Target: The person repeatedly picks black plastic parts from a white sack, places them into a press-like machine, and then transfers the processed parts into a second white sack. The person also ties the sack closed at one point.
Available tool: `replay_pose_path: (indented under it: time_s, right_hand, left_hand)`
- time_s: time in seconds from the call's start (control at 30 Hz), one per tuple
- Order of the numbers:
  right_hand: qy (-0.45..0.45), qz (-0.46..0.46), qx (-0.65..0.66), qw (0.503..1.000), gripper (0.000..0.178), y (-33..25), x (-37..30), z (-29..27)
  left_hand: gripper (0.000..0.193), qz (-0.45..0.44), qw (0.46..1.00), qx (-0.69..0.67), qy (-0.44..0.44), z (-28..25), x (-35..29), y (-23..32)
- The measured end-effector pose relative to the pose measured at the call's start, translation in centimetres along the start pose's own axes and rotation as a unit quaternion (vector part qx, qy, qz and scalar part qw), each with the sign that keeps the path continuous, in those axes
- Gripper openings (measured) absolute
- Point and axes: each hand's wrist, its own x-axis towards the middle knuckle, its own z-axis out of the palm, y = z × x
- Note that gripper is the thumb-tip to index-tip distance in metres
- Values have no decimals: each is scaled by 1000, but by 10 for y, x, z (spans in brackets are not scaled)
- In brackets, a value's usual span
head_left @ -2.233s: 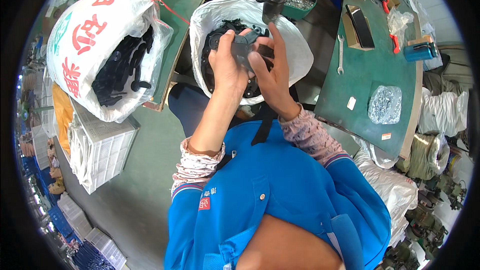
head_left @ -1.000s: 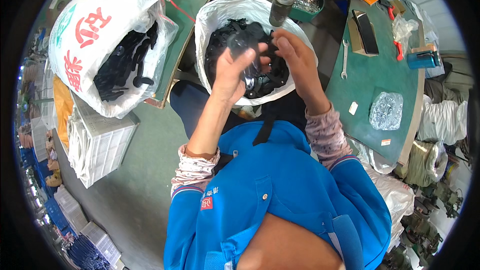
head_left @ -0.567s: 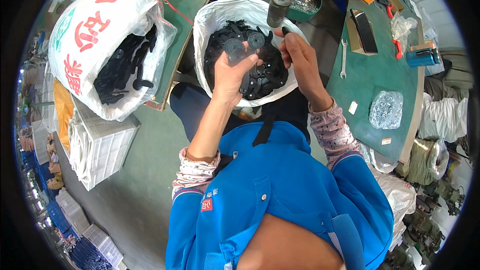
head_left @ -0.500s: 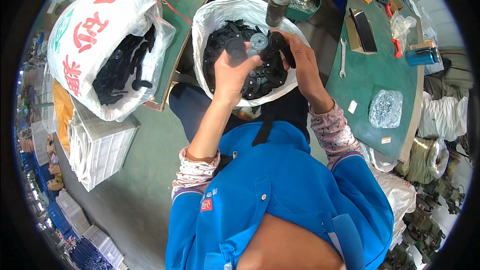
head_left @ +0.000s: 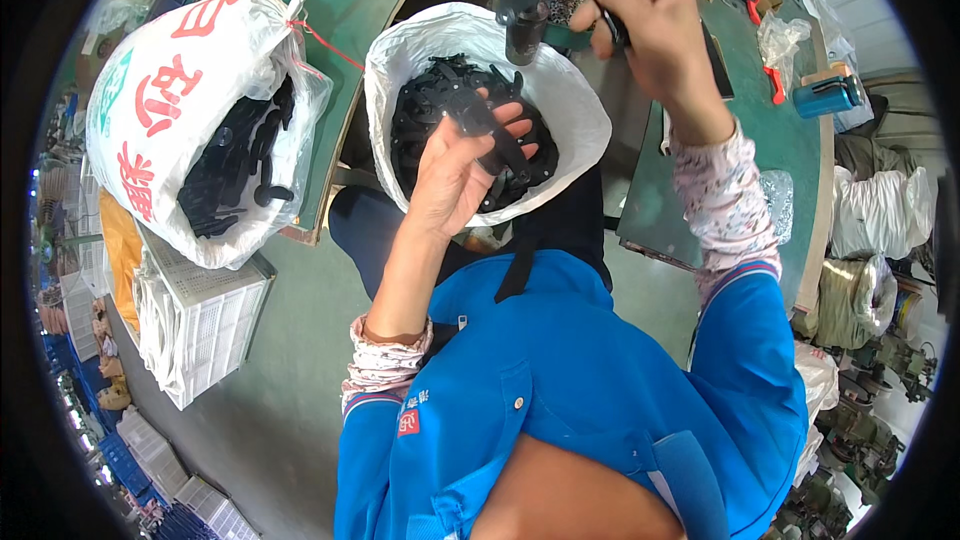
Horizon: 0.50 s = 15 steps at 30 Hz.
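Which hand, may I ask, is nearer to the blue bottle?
Right. The right hand is left of the blue bottle; the left hand is farther left, over the black parts.

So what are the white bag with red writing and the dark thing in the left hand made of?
The white bag looks like thin, perhaps woven plastic, slightly shiny and creased. The dark thing in the left hand may be smooth, hard plastic, from its dull gleam, but it's blurred; painted metal is possible.
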Motion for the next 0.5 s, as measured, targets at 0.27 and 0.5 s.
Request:
replay_pose_path:
  time_s: [0.27, 0.5]
  right_hand:
    - [-51, 131, 17, 990, 25, -7, 36, 7]
    - [-170, 143, -97, 970, 38, 70, -52, 1]
  left_hand:
    - [39, 37, 998, 46, -23, 7, 4, 3]
    - [32, 66, 992, 110, -20, 2, 10, -4]
